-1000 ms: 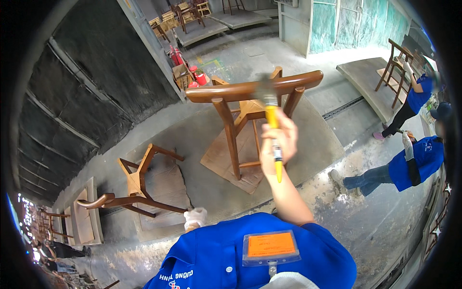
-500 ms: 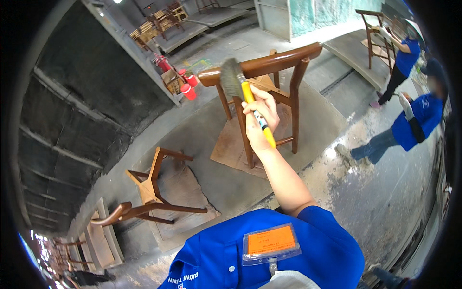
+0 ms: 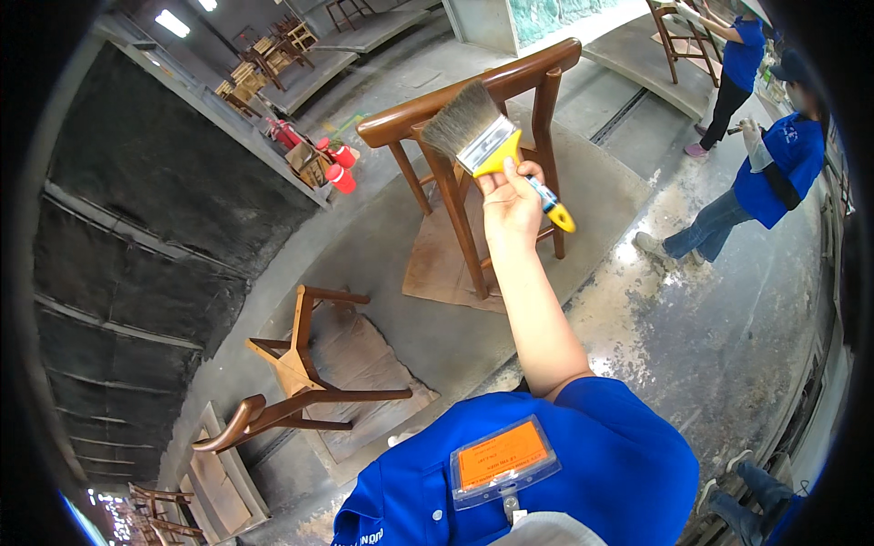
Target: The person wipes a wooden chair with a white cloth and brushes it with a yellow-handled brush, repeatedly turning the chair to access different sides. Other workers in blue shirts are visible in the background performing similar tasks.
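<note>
My right hand [image 3: 512, 205] is closed round the yellow handle of a wide flat paintbrush [image 3: 487, 146] with a metal band and dark bristles. The brush's broad face shows. Its bristles overlap the curved top rail of a brown wooden chair [image 3: 537, 73] in front of me; whether they touch it I cannot tell. This chair stands upright on a brown sheet [image 3: 442, 264]. My left hand does not show.
A second wooden chair [image 3: 350, 397] lies tipped over on another brown sheet [image 3: 373, 364] at left. Red containers [image 3: 340, 164] stand by the dark wall [image 3: 164, 164]. Two people in blue shirts are at right, one [image 3: 781, 173] nearer and one [image 3: 742, 55] beside another chair [image 3: 674, 50].
The paintbrush has turned from edge-on to broad face, its handle end swinging right. My right hand has turned with it, still gripping. The whole view has shifted slightly.
</note>
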Demonstrator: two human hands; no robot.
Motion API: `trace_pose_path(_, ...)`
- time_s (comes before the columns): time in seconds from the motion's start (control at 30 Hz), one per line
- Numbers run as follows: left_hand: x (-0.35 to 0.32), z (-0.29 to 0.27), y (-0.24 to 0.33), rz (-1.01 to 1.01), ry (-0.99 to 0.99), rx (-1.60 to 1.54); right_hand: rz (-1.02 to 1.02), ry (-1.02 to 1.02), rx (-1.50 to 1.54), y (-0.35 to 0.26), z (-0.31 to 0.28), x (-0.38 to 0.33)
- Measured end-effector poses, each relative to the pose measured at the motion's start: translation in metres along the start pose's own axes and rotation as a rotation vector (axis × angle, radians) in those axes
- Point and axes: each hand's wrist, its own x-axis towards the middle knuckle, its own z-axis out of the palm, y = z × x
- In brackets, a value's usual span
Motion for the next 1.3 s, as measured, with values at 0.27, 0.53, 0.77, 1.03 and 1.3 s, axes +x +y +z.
trace_pose_path(0.27,-0.011,-0.004,-0.001,0.006,0.009,-0.035,0.126,0.693,-0.264,0.063,-0.073,-0.003)
trace_pose_path(0.53,-0.007,-0.026,0.045,0.091,0.056,-0.118,0.22,0.686,-0.438,0.049,-0.067,0.011)
trace_pose_path(0.77,0.006,-0.113,0.2,0.292,0.185,-0.441,0.479,0.452,-0.857,-0.099,-0.198,-0.035)
trace_pose_path(1.03,-0.017,-0.257,0.432,1.015,0.43,-0.706,0.035,1.086,-0.897,-0.384,-0.281,-0.13)
trace_pose_path(1.3,-0.034,-0.244,0.517,0.814,0.849,-0.55,-0.045,1.124,-0.818,-0.425,-0.289,-0.073)
